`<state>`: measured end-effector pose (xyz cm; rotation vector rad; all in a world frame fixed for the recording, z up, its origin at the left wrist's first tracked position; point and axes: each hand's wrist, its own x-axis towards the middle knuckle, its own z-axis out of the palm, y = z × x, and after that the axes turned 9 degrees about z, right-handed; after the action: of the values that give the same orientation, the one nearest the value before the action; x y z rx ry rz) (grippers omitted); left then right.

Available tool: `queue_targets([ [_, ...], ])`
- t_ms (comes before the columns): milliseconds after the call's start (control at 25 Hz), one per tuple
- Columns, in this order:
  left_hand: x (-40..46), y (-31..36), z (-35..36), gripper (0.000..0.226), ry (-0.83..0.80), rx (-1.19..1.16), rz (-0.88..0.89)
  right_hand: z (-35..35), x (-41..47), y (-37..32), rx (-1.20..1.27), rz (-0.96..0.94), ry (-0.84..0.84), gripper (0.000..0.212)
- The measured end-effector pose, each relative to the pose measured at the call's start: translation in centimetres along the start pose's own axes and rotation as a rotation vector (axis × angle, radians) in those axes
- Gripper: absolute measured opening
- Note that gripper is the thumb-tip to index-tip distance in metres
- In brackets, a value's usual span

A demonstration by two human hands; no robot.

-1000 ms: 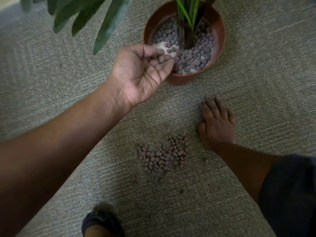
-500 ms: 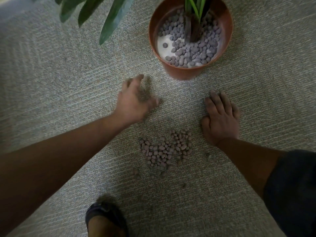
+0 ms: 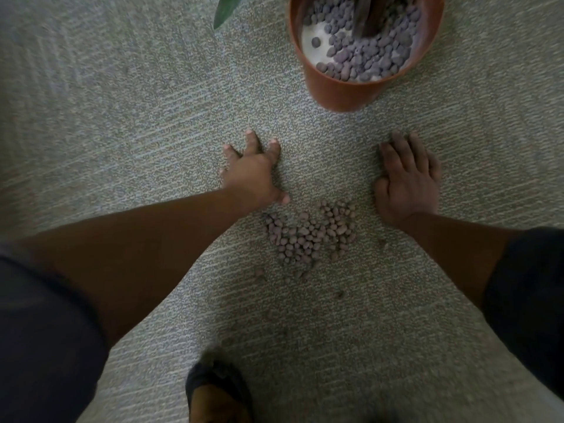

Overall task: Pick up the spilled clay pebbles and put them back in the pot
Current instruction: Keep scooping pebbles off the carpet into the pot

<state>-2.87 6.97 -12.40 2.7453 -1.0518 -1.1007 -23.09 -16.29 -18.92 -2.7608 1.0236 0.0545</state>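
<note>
A pile of spilled clay pebbles (image 3: 308, 236) lies on the grey carpet between my two hands. My left hand (image 3: 253, 175) is palm down on the carpet just up and left of the pile, fingers spread, holding nothing. To the right of the pile my right hand (image 3: 407, 181) lies flat on the carpet with straight fingers. The terracotta pot (image 3: 338, 90) stands at the top right, with pebbles (image 3: 366, 56) and a white patch inside, around a dark plant stem.
A green leaf tip (image 3: 227, 9) hangs at the top, left of the pot. A few stray pebbles (image 3: 259, 273) lie below the pile. My foot in a dark sandal (image 3: 218, 395) is at the bottom centre. Carpet (image 3: 106, 117) surrounds everything.
My left hand tipped its pebbles at the pot, then came down to the carpet beside the pile. The right hand stayed flat. The view shifted so the pot sits further up and right.
</note>
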Motion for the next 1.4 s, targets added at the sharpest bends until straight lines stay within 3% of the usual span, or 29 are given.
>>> queue_targets([
  [240,0.1,-0.2,0.0,0.127,0.015,0.022,0.032,-1.4,-0.4,-1.0,-0.024,0.003,-0.084,0.061],
  [360,0.0,-0.2,-0.2,0.127,0.014,0.061,0.056,-4.0,-0.7,-4.3,0.152,0.142,-0.117,0.056],
  [400,0.0,-0.3,-0.3,0.127,0.015,0.074,0.062,-4.8,-1.5,-6.3,0.187,0.113,-0.085,0.051],
  [480,-0.1,-0.3,-0.4,0.123,0.013,0.093,0.070,-5.9,-4.1,-10.7,0.264,-0.116,-0.076,0.040],
  [600,0.1,-0.2,-0.3,0.101,0.017,0.113,0.062,-5.6,-7.0,-15.7,0.298,-0.377,-0.306,0.031],
  [720,0.2,-0.2,-0.2,0.098,0.008,0.119,0.056,-4.1,-8.1,-17.8,0.168,-0.396,-0.462,0.045],
  [1040,-0.1,0.1,-0.4,0.118,0.002,0.119,0.041,-3.5,-8.4,-18.3,0.014,-0.475,-0.479,0.033],
  [1400,-0.2,0.1,-0.7,0.122,-0.002,0.116,0.027,-5.2,-6.8,-14.5,0.198,-0.419,-0.442,0.025],
])
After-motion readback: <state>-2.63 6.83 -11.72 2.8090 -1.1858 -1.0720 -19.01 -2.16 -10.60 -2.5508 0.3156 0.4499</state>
